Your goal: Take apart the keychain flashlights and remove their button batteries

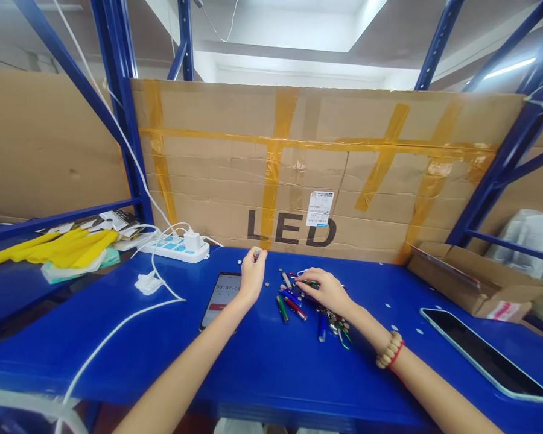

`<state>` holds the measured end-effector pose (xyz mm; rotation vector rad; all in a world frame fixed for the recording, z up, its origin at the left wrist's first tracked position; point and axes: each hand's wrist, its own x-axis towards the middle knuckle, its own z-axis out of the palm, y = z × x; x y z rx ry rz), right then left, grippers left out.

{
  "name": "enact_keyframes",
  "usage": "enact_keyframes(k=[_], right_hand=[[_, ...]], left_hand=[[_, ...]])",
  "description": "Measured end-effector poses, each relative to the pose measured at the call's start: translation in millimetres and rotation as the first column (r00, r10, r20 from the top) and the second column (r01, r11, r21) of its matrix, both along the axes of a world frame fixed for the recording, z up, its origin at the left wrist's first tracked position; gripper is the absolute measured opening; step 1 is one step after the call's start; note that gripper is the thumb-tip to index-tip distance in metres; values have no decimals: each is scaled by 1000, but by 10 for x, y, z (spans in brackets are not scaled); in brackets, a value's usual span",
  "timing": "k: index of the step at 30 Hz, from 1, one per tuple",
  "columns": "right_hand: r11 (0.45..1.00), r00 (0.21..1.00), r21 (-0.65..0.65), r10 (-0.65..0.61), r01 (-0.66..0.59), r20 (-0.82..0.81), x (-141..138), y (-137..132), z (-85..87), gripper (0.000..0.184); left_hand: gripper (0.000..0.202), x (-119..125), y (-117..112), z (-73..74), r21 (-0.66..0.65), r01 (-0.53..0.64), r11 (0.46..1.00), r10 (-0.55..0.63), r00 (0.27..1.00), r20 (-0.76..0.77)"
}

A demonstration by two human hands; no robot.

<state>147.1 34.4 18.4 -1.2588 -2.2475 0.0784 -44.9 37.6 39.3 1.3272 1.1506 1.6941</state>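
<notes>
Coloured metal cylinders [295,308] lie in a loose pile on the blue table [271,367], to the right of a smartphone [219,296] which shows a timer. We see both hands apart: the left hand [252,277] is closed on a small dark piece [256,255]; the right hand [323,290] is over the pile, and we cannot tell whether it grips something.
</notes>
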Motion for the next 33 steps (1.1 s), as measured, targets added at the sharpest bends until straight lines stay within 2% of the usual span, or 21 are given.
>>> enact_keyframes(k=[3,6,9,12,15,17,18,20,22,25,27,31,33], right_hand=[[996,986,-5,87,-87,139,-320,81,46,26],[995,949,-42,99,-90,298,-617,190,54,24],[998,934,-46,63,-50,351,-789,288,45,17],[999,938,-39,20,-7,345,-828,358,93,11],[997,977,-54,-34,47,210,-794,407,259,15],[997,1000,-74,7,-8,-16,-764,425,416,15],[993,984,-81,69,-83,-163,-751,427,496,16],[970,905,-90,176,-227,-387,-729,413,640,22],[944,838,-102,225,-314,-497,-702,377,752,26],[916,777,-126,244,-382,-580,-648,302,867,30],[885,762,-161,269,-437,-589,-611,254,913,33],[801,766,-239,368,-549,-526,-592,202,919,32],[784,782,-261,403,-562,-475,-611,202,885,30]], left_hand=[[30,-20,26,2,98,12,995,-16,999,43],[35,7,16,-15,231,48,972,-47,999,-11],[37,38,0,-15,256,86,963,-77,996,-45],[37,60,-2,-7,226,74,971,-59,996,-72],[35,73,6,-6,148,3,989,9,997,-82],[34,76,6,-7,101,-54,993,61,996,-72],[33,77,0,-5,89,-74,993,80,995,-66],[35,78,-25,8,98,-76,992,82,995,-59],[39,81,-61,34,132,-32,991,40,997,-60],[41,85,-104,75,160,10,987,-5,999,-35],[40,82,-111,87,133,3,991,-3,1000,3],[32,66,-86,56,72,-39,997,39,999,-5],[21,62,-71,25,71,-28,997,32,998,-56]])
